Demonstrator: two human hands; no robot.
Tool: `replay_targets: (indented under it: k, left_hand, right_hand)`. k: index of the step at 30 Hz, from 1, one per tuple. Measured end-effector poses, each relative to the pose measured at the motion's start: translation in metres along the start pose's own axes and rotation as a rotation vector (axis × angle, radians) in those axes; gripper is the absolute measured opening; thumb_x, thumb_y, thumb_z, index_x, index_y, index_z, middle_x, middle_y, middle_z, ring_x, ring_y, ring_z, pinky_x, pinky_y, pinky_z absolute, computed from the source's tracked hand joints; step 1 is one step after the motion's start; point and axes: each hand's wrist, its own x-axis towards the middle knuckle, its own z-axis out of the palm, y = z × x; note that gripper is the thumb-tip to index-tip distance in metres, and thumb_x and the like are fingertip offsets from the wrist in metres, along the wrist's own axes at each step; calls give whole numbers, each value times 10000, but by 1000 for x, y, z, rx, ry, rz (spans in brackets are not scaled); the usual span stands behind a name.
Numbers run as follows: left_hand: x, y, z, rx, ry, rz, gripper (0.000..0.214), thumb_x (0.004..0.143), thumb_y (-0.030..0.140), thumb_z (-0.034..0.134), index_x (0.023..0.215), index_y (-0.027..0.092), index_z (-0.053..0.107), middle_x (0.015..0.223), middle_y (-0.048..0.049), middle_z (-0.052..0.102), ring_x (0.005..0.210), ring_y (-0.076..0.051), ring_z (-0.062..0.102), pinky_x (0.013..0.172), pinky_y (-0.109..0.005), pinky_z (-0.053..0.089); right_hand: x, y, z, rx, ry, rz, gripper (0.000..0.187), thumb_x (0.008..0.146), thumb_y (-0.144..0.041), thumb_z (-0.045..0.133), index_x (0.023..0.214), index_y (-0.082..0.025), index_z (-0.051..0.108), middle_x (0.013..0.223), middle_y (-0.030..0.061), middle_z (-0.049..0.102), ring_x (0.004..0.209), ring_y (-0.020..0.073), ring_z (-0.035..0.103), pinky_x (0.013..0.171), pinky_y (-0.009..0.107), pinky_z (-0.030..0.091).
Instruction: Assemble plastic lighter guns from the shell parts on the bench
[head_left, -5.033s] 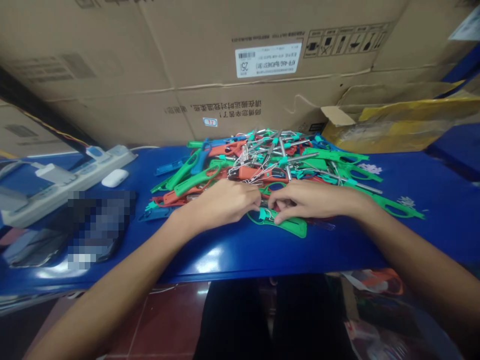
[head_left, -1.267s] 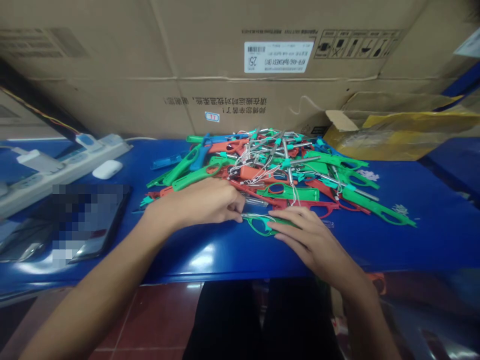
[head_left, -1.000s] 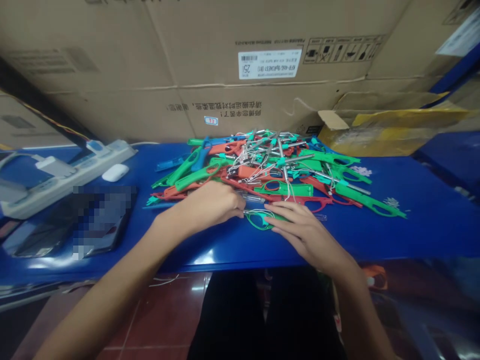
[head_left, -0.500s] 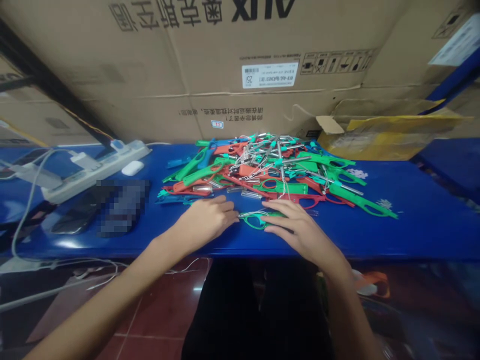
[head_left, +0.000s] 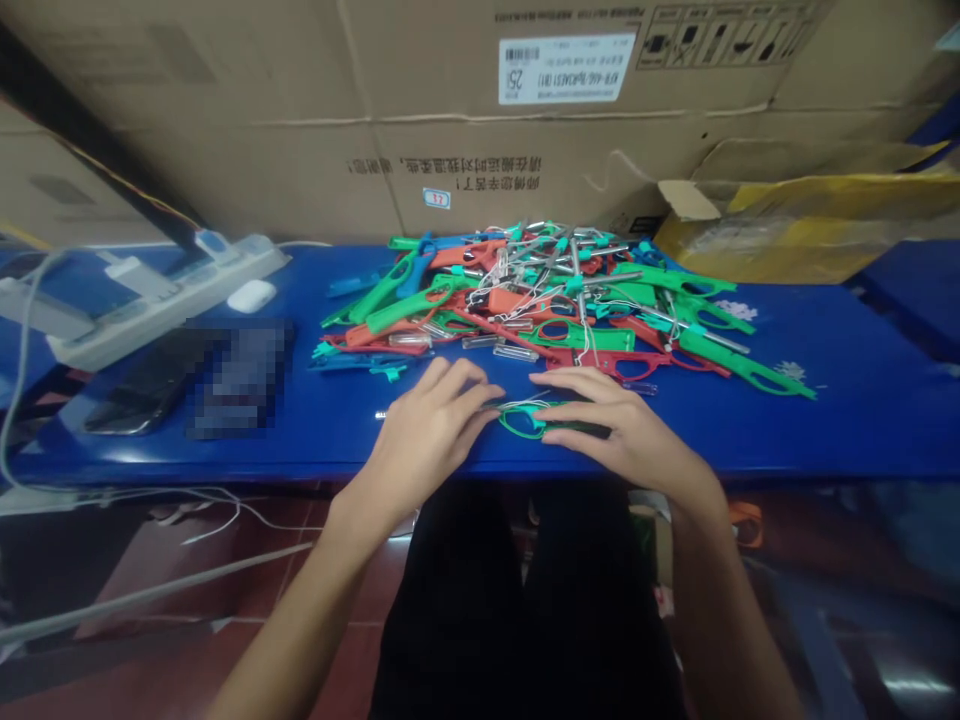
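A single green plastic handle piece with a finger loop and thin wire lies near the front edge of the blue table. My right hand rests over its right part, fingers and thumb closed on it. My left hand lies flat just left of it with fingers stretched out, the fingertips touching the piece's left tip. Behind both hands is a pile of green, red and blue handle pieces mixed with metal rods and wire.
A white power strip with plugs and cables, a white earbud case and a dark phone lie at the left. Big cardboard boxes wall off the back. An open box with a yellow bag sits at the back right.
Both hands have drawn the green piece out of the pile toward the table's front edge. My left hand's fingers have gone from a pinch to lying stretched out. The view has shifted downward.
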Motion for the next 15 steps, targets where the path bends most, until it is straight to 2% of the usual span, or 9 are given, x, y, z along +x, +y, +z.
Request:
replay_targets:
  k: [3,9,15]
  left_hand:
    - [4,2,6,-76,9,50,269,1065,262,487,1235,192,683,1224,-82,678,1065,-242,536,889,-388,486]
    - [5,0,15,-102,19,12,237,1062,231,497,1194,208,693,1155,-57,705,980,-229,517,829,-390,429]
    - [4,-2,16,-192,8,2,194,1064,248,503,1137,226,680,1141,-32,699,951,-209,511,833,-378,419]
  right_hand:
    - [0,0,2,-25,30,10,196,979,-303,656,1129,-271,778,1443,41,640,1360,238,561,1166,474,433]
    - [0,0,5,-133,76,-35,220,995,-276,634,1178,-248,753,1394,37,679,1364,232,540,1165,474,417]
    - [-1,-1,5,-131,81,-60,206,1007,-284,617,1166,-242,741,1250,40,728,1191,223,594,1046,452,495]
